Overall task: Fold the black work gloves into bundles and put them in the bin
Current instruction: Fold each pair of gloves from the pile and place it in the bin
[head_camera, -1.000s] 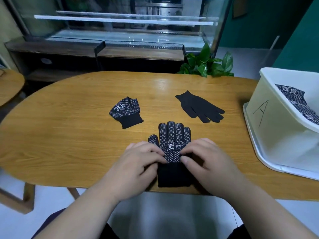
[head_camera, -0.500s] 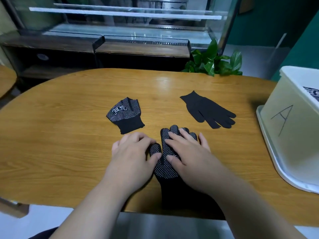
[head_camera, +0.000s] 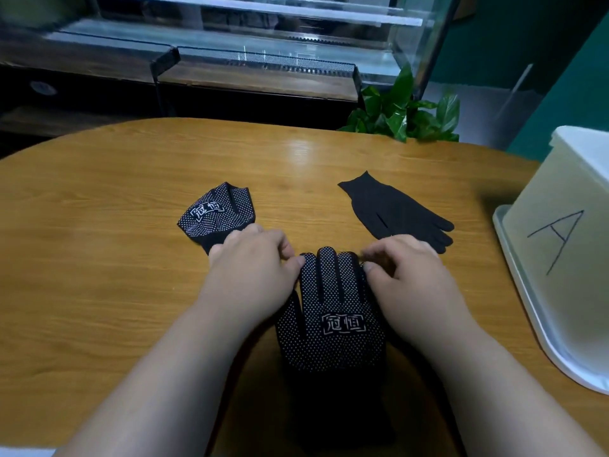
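On the tabletop [head_camera: 115, 258], a dotted glove [head_camera: 333, 311] is being pinched by the left hand [head_camera: 250, 268] and right hand [head_camera: 407, 270] (one bundle [head_camera: 214, 214] and a plain glove [head_camera: 392, 211] are lying unbinned).

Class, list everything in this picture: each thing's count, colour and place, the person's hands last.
Flat dotted glove: one, black with white dots, table's near edge, between the hands.
Folded glove bundle: one, black with white dots, left of centre.
Plain glove: one, black, right of centre.
Bin: one, white, marked A, table's right end.
Table: one, wooden brown.
Plant: one, green, behind table.
Display case: one, glass, background.
Left hand, right hand: two, bare, pinching the flat glove's fingertips.
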The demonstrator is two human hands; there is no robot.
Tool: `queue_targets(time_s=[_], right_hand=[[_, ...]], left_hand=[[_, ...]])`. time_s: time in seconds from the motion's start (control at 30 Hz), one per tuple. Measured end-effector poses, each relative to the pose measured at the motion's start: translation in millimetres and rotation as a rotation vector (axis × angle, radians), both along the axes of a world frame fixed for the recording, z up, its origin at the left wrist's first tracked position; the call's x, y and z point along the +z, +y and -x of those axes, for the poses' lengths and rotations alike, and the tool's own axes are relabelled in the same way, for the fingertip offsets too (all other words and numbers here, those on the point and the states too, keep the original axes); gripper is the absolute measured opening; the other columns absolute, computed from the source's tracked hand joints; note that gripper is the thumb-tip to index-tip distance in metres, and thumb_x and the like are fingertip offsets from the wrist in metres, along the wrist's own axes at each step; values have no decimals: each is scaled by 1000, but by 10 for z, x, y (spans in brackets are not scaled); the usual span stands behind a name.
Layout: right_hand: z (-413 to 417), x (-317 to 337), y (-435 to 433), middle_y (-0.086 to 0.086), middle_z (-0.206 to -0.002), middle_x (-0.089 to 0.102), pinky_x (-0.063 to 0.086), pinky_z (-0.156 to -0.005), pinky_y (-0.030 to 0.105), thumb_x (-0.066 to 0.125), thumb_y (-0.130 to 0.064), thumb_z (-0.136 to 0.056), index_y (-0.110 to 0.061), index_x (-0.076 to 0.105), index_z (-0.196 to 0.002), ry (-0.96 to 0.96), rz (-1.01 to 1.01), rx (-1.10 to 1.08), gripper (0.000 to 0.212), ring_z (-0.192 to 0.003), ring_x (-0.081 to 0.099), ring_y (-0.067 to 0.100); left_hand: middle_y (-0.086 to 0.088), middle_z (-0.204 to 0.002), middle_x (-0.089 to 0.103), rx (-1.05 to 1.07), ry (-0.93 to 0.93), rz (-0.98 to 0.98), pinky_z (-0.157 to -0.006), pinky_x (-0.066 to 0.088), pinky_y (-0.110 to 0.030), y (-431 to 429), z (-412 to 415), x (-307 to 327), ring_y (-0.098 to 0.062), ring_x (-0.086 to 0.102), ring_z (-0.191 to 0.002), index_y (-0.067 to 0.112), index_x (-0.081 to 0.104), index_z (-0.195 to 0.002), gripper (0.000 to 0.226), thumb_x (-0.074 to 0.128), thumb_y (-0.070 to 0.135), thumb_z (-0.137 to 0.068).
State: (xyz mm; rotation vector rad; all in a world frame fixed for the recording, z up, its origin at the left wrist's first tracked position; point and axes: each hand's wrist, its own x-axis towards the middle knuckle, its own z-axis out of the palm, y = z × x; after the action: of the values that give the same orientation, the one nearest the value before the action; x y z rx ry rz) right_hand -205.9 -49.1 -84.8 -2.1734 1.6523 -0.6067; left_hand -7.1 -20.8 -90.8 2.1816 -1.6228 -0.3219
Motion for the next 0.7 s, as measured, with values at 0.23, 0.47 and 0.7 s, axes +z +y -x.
queue_targets(time_s=[0.23, 0.47, 0.7], right_hand=[[-88, -31, -124, -16, -103, 47, 31, -102, 34, 63, -45, -90, -33, 62, -79, 65, -61, -116, 17, -109, 36, 10], [-157, -79, -98, -18, -109, 43, 22, -104, 33, 63, -45, -90, -34, 58, -86, 38, -42, -132, 13, -116, 37, 7], [-269, -104, -169, -19, -114, 44, 17, -110, 37, 59, -47, -92, -30, 62, -79, 86, -71, -129, 22, -124, 35, 8]], left_hand=[[11, -96, 57, 32, 26, 27, -90, 37, -40, -106, 43, -62, -18, 51, -103, 29, 61, -76, 32, 59, 59, -88], [14, -89, 54, 48, 33, 100, -85, 25, -37, -103, 85, -65, -13, 51, -96, 32, 61, -78, 28, 59, 58, -87], [15, -84, 52, 44, 20, 101, -81, 21, -35, -102, 109, -83, -10, 50, -94, 31, 61, -76, 24, 63, 53, -87]])
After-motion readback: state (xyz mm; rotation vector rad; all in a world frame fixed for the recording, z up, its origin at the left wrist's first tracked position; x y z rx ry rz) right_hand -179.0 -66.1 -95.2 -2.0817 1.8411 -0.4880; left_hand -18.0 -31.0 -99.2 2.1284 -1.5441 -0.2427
